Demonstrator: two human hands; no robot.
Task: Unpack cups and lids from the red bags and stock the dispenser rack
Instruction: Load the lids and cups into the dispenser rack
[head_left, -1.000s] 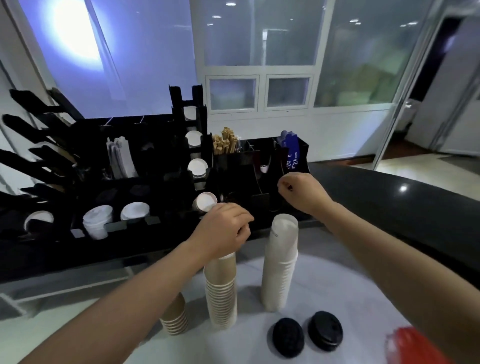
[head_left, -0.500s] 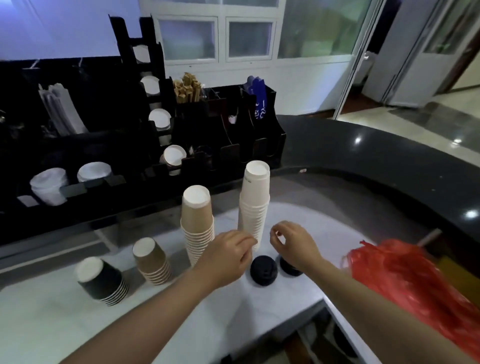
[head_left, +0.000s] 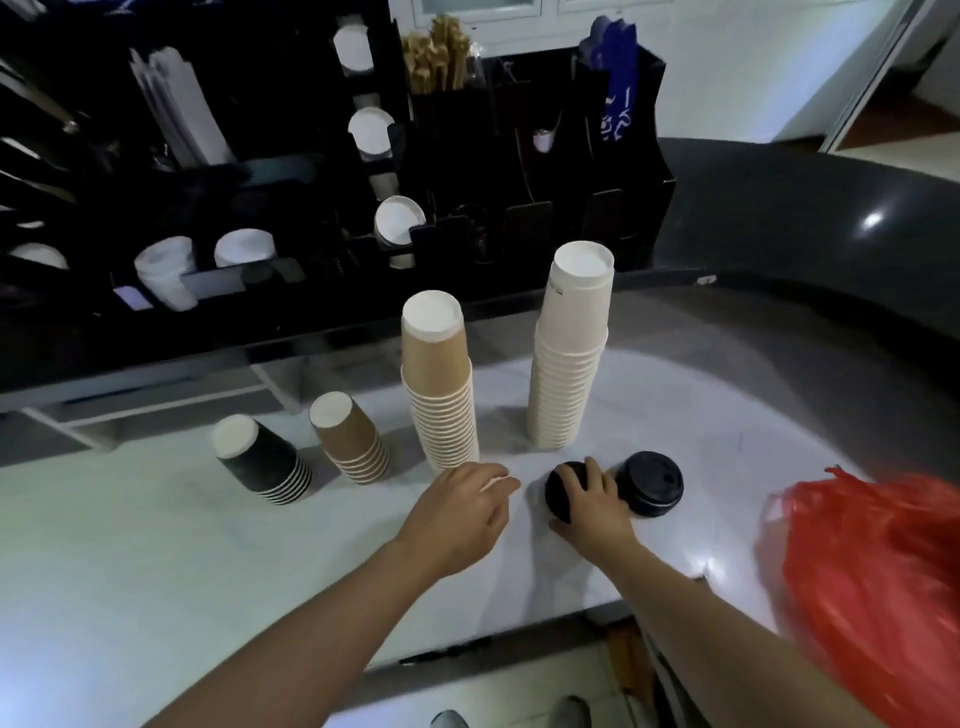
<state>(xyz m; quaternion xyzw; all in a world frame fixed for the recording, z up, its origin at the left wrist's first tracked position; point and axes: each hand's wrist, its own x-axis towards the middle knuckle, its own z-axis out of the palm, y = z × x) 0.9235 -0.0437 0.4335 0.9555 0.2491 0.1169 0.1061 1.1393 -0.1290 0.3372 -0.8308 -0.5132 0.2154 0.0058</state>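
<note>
- The near part of the left lid (head_left: 558, 491) is covered by the right hand (head_left: 592, 501), so how the thumb and fingers lie on it cannot be told.
- The red bag (head_left: 872, 571) is blurred and cut off by the right and bottom edges; its contents are hidden.
- The fingertips of the left hand (head_left: 460, 512) are smeared by blur, and contact with the counter (head_left: 156, 545) cannot be judged.
- The rack (head_left: 291, 171) is lost in shadow, with its left side cut off by the edge; many compartments cannot be read.
- The print on the blue packets (head_left: 615, 111) is too small to read.
- Two shoes (head_left: 449, 719) are cropped by the bottom edge.
</note>
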